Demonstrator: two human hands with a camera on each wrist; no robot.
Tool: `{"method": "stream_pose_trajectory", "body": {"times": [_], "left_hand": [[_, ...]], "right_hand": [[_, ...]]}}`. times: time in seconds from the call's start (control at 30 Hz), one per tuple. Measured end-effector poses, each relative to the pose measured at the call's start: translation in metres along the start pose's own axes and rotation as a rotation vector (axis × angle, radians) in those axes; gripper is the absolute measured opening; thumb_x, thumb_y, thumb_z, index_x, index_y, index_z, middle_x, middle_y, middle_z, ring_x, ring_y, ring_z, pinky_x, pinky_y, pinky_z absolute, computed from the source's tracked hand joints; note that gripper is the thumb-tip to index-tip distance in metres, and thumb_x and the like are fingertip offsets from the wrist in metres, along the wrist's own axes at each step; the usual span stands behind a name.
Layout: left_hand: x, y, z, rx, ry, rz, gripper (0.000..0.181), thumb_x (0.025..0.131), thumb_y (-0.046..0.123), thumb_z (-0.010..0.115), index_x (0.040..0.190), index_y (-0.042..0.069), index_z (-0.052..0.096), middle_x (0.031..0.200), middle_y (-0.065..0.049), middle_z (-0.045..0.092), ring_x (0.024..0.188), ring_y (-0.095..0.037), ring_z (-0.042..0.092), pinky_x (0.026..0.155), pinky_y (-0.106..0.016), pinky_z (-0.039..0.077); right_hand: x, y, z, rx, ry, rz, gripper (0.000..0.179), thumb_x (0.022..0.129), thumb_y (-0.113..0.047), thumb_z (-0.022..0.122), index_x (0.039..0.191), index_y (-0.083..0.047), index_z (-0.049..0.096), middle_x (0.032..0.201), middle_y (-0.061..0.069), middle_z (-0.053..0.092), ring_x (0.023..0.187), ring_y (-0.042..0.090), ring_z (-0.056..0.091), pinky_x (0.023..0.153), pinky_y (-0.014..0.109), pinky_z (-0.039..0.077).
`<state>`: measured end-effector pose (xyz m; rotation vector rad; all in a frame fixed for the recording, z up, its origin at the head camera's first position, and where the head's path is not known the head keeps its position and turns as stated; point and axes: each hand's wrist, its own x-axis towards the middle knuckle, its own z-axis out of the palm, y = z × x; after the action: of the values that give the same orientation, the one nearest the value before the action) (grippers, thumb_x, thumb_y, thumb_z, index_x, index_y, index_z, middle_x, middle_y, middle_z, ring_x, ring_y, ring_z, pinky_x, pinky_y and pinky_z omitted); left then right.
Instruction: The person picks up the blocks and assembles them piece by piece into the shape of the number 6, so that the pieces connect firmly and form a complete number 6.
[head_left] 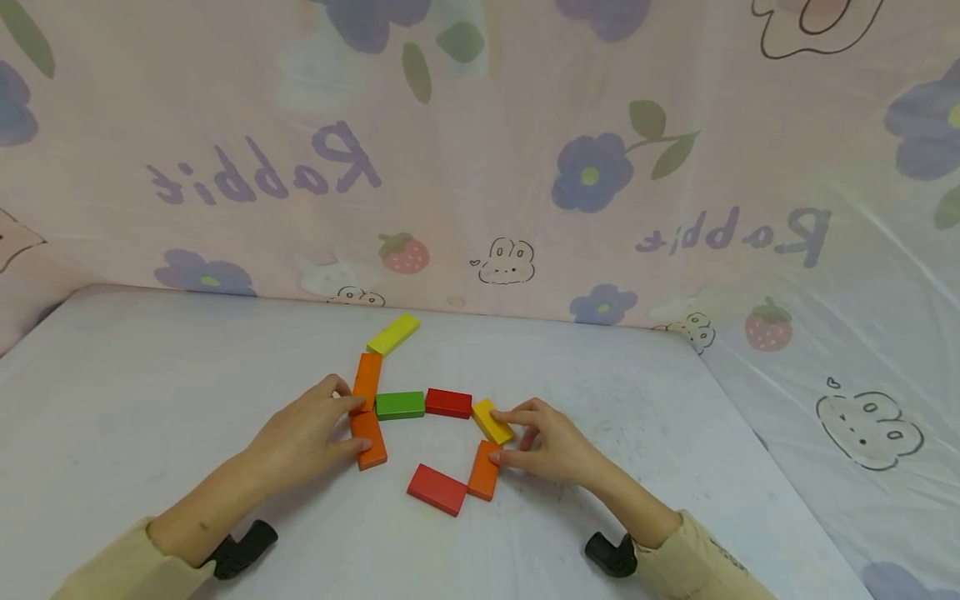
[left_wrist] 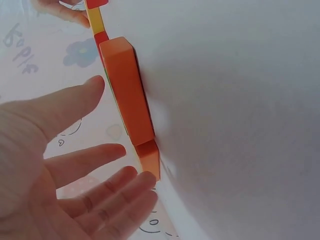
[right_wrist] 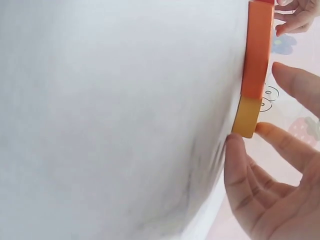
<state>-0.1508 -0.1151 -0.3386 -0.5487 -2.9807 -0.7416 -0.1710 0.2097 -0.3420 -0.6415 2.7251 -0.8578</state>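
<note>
Flat coloured blocks lie end to end on the white table. My left hand (head_left: 300, 429) is over the left side, fingers loosely extended beside an upper orange block (head_left: 367, 377) and a lower orange block (head_left: 369, 446). In the left wrist view its thumb (left_wrist: 92, 95) is spread apart from the fingers. My right hand (head_left: 551, 446) touches the yellow-orange block (head_left: 492, 423) with its fingertips, while the thumb is by the right orange block (head_left: 483, 475). Between the hands, a green block (head_left: 401, 406) meets a dark red block (head_left: 448, 403).
A bright yellow block (head_left: 393, 335) slants away at the far left end of the row. Nearer me, a red block (head_left: 437, 489) touches the right orange block's lower end. Behind the table hangs a printed pink curtain (head_left: 465, 183). Black wrist pieces (head_left: 243, 550) protrude near both sleeves.
</note>
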Motion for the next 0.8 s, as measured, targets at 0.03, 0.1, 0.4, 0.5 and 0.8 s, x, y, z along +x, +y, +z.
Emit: {"method": "stream_pose_trajectory", "body": {"times": [0.03,0.1,0.4,0.5,0.8], "left_hand": [[0.0,0.0,0.0,-0.001,-0.004,-0.001,0.05,0.077,0.026,0.08,0.117,-0.001,0.067,0.108,-0.008,0.055,0.084,-0.017,0.052,0.065,-0.029,0.049],[0.0,0.0,0.0,-0.004,-0.013,-0.007,0.052,0.077,0.027,0.08,0.117,-0.002,0.066,0.106,-0.008,0.055,0.082,-0.017,0.051,0.063,-0.027,0.046],[0.001,0.001,0.002,-0.008,-0.036,-0.023,0.052,0.076,0.025,0.08,0.116,-0.004,0.066,0.1,-0.006,0.054,0.081,-0.016,0.049,0.064,-0.027,0.044],[0.001,0.002,0.001,-0.008,-0.041,-0.027,0.052,0.076,0.025,0.08,0.116,-0.005,0.066,0.1,-0.007,0.054,0.081,-0.016,0.05,0.066,-0.027,0.046],[0.001,0.002,0.0,-0.02,-0.054,-0.023,0.053,0.076,0.026,0.081,0.116,-0.005,0.066,0.099,-0.007,0.055,0.081,-0.016,0.049,0.064,-0.026,0.046]], "right_hand": [[0.0,0.0,0.0,0.002,-0.006,0.001,0.056,0.082,-0.032,0.076,0.13,-0.01,0.061,0.113,0.01,0.057,0.074,0.011,0.053,0.059,0.019,0.047],[-0.001,0.001,-0.001,0.004,-0.016,0.0,0.056,0.081,-0.031,0.076,0.131,-0.01,0.06,0.114,0.01,0.057,0.076,0.013,0.053,0.06,0.019,0.047],[-0.007,-0.006,-0.002,-0.018,-0.017,0.019,0.063,0.077,-0.031,0.079,0.133,-0.01,0.058,0.117,0.009,0.056,0.09,0.018,0.053,0.067,0.021,0.049],[-0.007,-0.009,-0.001,-0.044,-0.003,0.012,0.06,0.077,-0.032,0.08,0.13,-0.01,0.061,0.121,0.009,0.056,0.098,0.02,0.053,0.074,0.025,0.051],[-0.006,-0.018,0.006,-0.013,0.05,-0.054,0.047,0.079,-0.031,0.079,0.12,-0.013,0.068,0.12,0.005,0.059,0.107,0.023,0.056,0.085,0.036,0.053]]}}
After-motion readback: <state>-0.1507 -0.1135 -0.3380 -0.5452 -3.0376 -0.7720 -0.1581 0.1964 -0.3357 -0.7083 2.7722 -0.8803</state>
